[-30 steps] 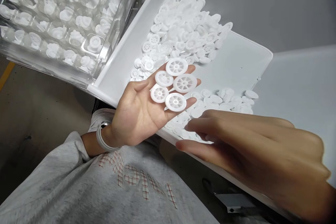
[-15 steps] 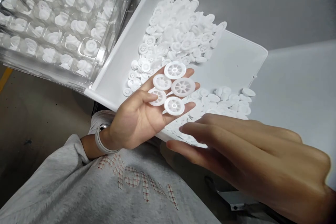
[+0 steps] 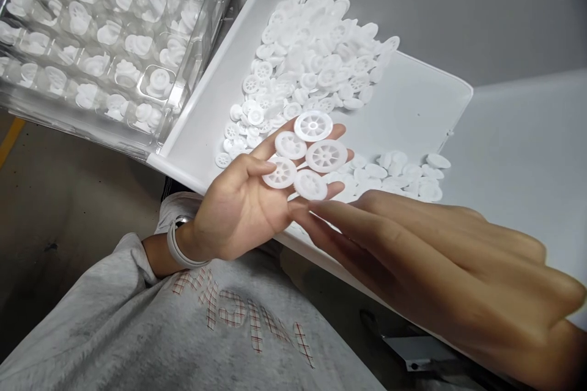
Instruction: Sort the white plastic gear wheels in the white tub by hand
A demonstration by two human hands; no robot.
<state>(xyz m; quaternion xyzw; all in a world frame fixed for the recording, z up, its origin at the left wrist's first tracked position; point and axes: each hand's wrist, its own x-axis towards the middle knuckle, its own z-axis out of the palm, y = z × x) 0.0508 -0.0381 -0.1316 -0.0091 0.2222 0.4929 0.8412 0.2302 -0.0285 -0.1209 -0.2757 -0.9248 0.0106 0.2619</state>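
Observation:
My left hand (image 3: 247, 208) is palm up over the bin's near edge, thumb bent over several white plastic spoked wheels. Among them are a top wheel (image 3: 313, 126), a larger one at the right (image 3: 326, 156) and one under my thumb (image 3: 279, 172). The lowest wheel (image 3: 310, 185) lies tilted near the base of the fingers. My right hand (image 3: 426, 269) comes in from the lower right, thumb and index finger pinched together at this wheel's lower edge. Its fingertips partly cover what they grip.
A white bin (image 3: 426, 98) contains a large heap of white wheels (image 3: 316, 55) and a smaller pile (image 3: 403, 174) at the right. To the left stands a clear compartment tray (image 3: 172, 98) with white parts in its pockets. A metal piece (image 3: 413, 351) shows below the bin.
My right hand has moved left and its thumb and index finger have closed at the lowest wheel, which has tilted. The left hand with the wheels has shifted slightly right.

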